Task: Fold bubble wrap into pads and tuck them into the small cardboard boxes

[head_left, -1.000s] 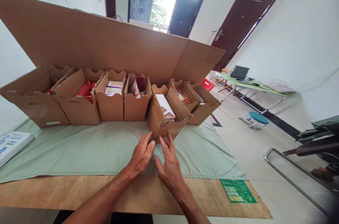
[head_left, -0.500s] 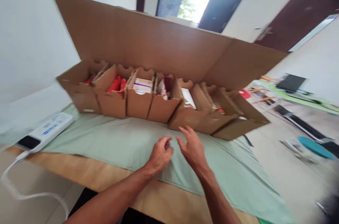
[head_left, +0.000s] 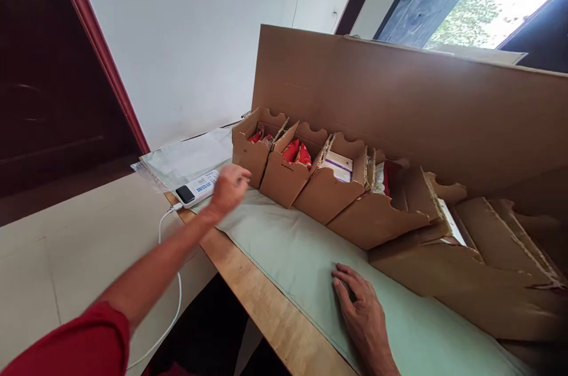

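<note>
My left hand (head_left: 228, 189) is raised in front of the leftmost cardboard bin (head_left: 249, 158), beside a white box-shaped device (head_left: 200, 188) with a black screen. Its fingers look bent, but blur hides whether they hold anything. On the pale green cloth (head_left: 284, 246), my right hand (head_left: 360, 305) lies open, fingers apart and nothing in them. The row of cardboard bins runs along the table. Red packets (head_left: 297, 153) show in the second bin, and white boxes with a purple stripe (head_left: 338, 166) in the third. Another bin holds something dark red and white (head_left: 385, 177).
Behind the bins stands a tall cardboard panel (head_left: 399, 97). A white cable (head_left: 179, 287) hangs from the device past the wooden table edge (head_left: 248, 287). Clear plastic sheeting (head_left: 190, 154) covers the table's left end, near the wall.
The view has swung left. My left hand has moved left, away from my right hand, toward the leftmost bin and the white device. My right hand now lies on the cloth.
</note>
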